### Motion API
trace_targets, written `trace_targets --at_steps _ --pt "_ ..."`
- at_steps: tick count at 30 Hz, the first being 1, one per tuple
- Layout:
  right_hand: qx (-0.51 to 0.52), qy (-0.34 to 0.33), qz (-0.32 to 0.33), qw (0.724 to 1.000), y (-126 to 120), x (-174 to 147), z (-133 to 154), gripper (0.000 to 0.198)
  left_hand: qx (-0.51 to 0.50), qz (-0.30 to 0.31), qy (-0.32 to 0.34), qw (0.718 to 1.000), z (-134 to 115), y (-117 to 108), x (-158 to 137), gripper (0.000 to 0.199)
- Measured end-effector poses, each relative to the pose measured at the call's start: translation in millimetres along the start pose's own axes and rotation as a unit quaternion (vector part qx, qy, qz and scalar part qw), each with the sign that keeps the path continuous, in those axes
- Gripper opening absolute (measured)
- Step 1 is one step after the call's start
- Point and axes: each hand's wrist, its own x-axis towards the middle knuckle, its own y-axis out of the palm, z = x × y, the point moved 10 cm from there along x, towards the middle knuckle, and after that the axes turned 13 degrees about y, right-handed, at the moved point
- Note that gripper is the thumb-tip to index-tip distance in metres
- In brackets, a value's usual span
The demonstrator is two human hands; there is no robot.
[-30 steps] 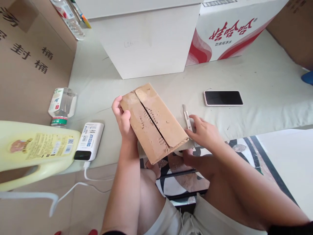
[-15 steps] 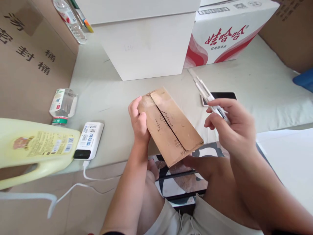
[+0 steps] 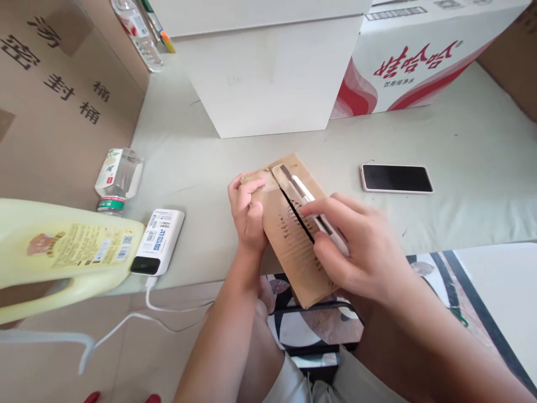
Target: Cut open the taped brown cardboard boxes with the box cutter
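Under the right hand (image 3: 361, 246), pinching a utility knife (image 3: 304, 190), the cardboard box (image 3: 279, 235) slants lengthwise away leftward. Left hand (image 3: 248, 215) grips its far-left corner.

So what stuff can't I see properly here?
All in the head view:
Inside of the brown rectangular cardboard box: hidden by its top flaps.
Rear end of the slim white utility knife: covered by the right hand.
Far end of the pale yellow plastic jug: cut off by the left edge.
Finest print on the white rectangular power bank: too small.
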Motion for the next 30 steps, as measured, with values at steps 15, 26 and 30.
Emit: trace_targets --at_steps 15,26,30 --pt "-0.029 -0.031 0.002 0.999 5 -5 5 0.036 0.038 -0.017 0.015 0.999 2 -8 -2 0.030" --pt "-0.042 -0.030 0.006 0.999 14 -6 1 0.033 0.000 -0.024 -0.009 1.000 2 -4 -2 0.029" --pt "0.023 -0.044 0.005 0.999 0 -11 4 0.029 0.010 -0.026 -0.007 1.000 0 -5 -2 0.029"
